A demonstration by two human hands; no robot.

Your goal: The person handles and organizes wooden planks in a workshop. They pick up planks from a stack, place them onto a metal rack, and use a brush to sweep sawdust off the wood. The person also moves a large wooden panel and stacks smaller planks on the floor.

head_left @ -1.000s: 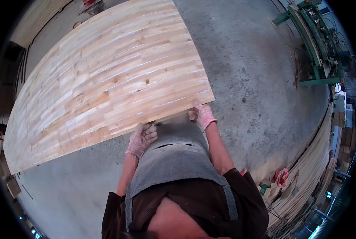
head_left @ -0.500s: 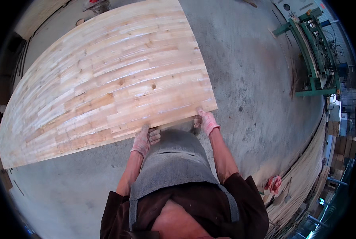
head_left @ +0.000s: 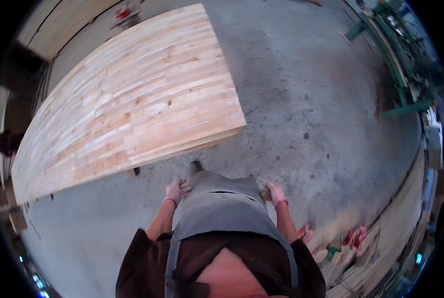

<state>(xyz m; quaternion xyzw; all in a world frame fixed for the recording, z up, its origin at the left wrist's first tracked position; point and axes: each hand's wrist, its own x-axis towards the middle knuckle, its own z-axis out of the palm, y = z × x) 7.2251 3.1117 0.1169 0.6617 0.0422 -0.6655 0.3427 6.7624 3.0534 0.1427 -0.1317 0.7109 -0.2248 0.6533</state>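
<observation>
concrete floor [head_left: 306, 99] | green machine frame [head_left: 396, 89] | stacked boards [head_left: 406, 218]

Both arms hang down at the person's sides, elbows slightly bent. The gloved left hand [head_left: 177, 190] rests by the hip with fingers loosely spread, holding nothing. The gloved right hand [head_left: 274, 192] hangs likewise, empty.

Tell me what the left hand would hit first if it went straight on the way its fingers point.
Likely the near edge of the wooden panel; the left hand points up toward it, though depth is unclear.
</observation>
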